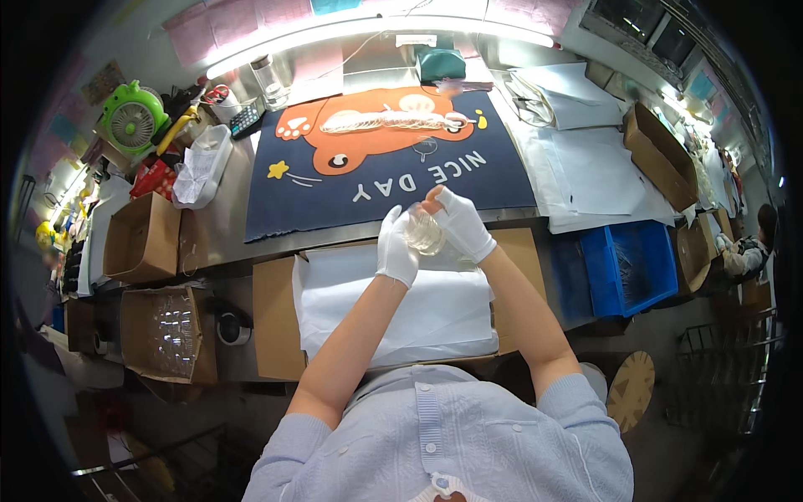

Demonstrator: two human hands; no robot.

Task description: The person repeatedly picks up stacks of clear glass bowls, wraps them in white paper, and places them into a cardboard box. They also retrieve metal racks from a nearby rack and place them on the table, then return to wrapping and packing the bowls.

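Observation:
My left hand (398, 248), in a white glove, is shut on a clear rounded vessel (425, 233), which looks like glass. My right hand (460, 221), gloved with thumb and fingertip bare, touches the vessel's upper right side. Both are above the near edge of a dark blue mat (389, 182) with an orange bear print. A row of stacked clear rings or rims (389, 121) lies across the mat. Nearer to me than the mat, a small clear round item (425, 147) rests beyond my hands. Below them, white paper (395, 307) lines an open cardboard box (273, 320).
A blue plastic bin (630, 270) and white paper sheets (596, 169) are on the right. To the left are a cardboard box (141, 238), a box of clear glassware (169, 332), a white tray (213, 166) and a green fan (133, 119). Another person (746, 254) sits far right.

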